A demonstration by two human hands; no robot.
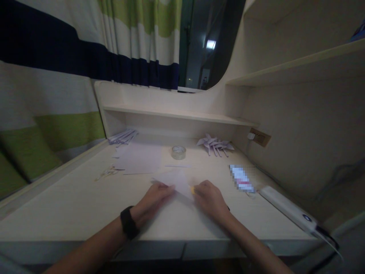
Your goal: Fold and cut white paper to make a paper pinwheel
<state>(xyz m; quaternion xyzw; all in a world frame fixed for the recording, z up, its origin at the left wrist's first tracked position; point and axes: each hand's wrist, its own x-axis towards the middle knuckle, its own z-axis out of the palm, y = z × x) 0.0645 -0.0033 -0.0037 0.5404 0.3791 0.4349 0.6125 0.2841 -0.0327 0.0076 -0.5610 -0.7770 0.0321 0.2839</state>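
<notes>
1. My left hand (152, 198), with a black band on its wrist, lies flat, fingers pressing down on the near left edge of the pale, thin sheet of folded paper (176, 180); it grips nothing, it only pins
2. My right hand (209, 198) is curled over the sheet's right corner, fingertips closed on the edge; a small yellow bit (193, 190) shows at the fingertips, and I cannot tell what it is
3. The paper itself lies on the pale wooden tabletop (71, 205), between the two hands, near the front edge and roughly centred
4. Just behind it sits a thin white strip (177, 166), then a clear roll of sticky tape (178, 152); a larger white sheet (139, 160) and small scissors (107, 173) lie to the left, well apart from the hands
5. Folded paper pinwheels (215, 144) are stacked at the back right, more folded pieces (122, 137) at the back left; a white power strip (288, 208) lies along the right edge
6. Risk, as I judge it: the light is dim and the sheet nearly matches the tabletop, so a crease could run crooked; uneven pressure from the flat left hand could let the sheet slide or tear at the pinched corner
</notes>
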